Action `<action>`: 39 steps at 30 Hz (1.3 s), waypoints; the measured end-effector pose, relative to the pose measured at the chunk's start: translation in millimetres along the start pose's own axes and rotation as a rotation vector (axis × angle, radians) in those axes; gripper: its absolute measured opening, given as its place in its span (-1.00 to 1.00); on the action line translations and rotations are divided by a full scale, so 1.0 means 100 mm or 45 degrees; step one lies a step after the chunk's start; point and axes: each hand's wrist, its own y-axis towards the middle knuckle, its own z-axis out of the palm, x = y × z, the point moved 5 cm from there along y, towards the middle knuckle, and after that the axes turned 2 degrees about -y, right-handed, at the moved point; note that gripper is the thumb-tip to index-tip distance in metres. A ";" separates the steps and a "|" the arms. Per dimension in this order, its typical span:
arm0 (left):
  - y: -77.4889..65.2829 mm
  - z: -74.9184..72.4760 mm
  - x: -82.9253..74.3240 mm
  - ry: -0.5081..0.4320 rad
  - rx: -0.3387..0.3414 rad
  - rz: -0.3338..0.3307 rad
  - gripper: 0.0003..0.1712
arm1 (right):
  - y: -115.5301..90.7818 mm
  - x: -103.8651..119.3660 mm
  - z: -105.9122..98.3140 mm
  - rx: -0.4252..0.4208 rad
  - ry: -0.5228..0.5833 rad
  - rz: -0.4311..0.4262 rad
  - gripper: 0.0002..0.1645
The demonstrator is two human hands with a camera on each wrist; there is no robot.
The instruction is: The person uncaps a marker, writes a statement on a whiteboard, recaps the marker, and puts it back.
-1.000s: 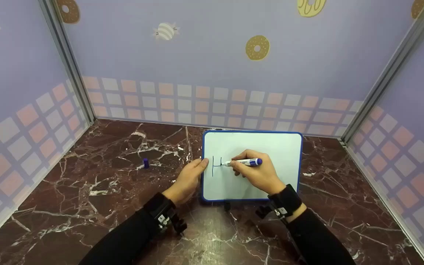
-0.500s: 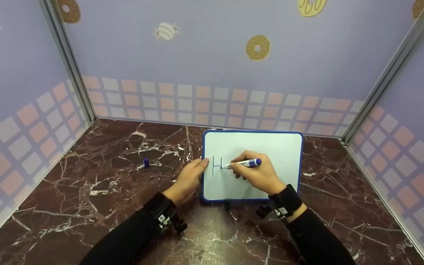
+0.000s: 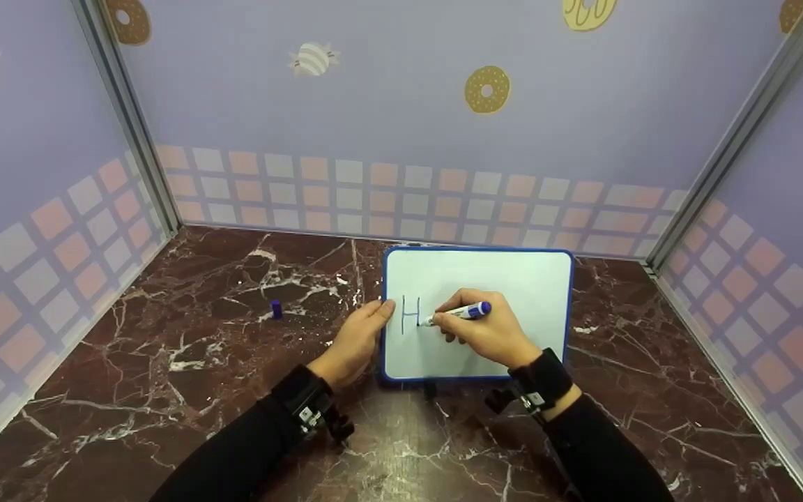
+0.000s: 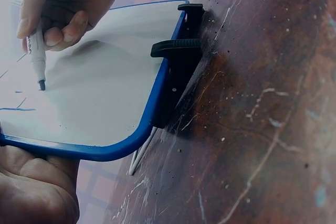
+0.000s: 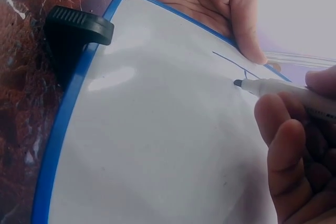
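Note:
A whiteboard (image 3: 513, 272) with a blue rim leans up on a stand, and a blue letter H (image 3: 410, 314) shows near its left side. My left hand (image 3: 356, 343) grips the board's left edge, thumb (image 5: 253, 43) on the front and the other fingers behind. Between thumb and fingers, my right hand (image 3: 491, 332) pinches a white and blue marker (image 3: 472, 311). In the head view its dark tip (image 4: 42, 85) is at the foot of the H's right stroke. The marker's blue cap (image 3: 277, 309) stands apart on the table, left of the board.
Black stand hooks (image 4: 177, 48) hold the board's lower edge, with the dark stand (image 4: 176, 90) beneath it. The marbled table (image 3: 199, 404) meets patterned purple walls (image 3: 401, 111) on three sides, close behind the board. Grey metal posts (image 3: 129, 111) stand at the corners.
The marker tip has moved down with my right hand, lengthening the right stroke until the lines form an H. My left hand and the board stay where they were.

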 end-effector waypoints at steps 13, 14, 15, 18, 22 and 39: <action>0.00 -0.01 0.00 -0.003 -0.015 -0.009 -0.55 | 0.01 0.00 0.01 0.057 -0.027 0.012 -0.90; 0.00 -0.01 -0.01 -0.004 -0.011 -0.012 -0.55 | 0.01 0.00 0.02 0.060 -0.025 0.017 -0.90; 0.00 -0.01 -0.01 -0.003 -0.010 -0.014 -0.54 | 0.01 0.00 0.02 0.061 -0.023 0.022 -0.90; 0.00 0.00 -0.01 0.002 -0.007 -0.017 -0.52 | 0.00 0.01 0.02 0.067 -0.023 0.030 -0.89; 0.00 -0.01 -0.01 0.016 -0.008 -0.016 -0.49 | 0.00 0.01 0.02 0.075 -0.019 0.045 -0.88; 0.01 -0.01 0.00 0.000 -0.006 -0.019 -0.48 | 0.00 -0.04 0.00 0.060 0.032 0.110 -0.86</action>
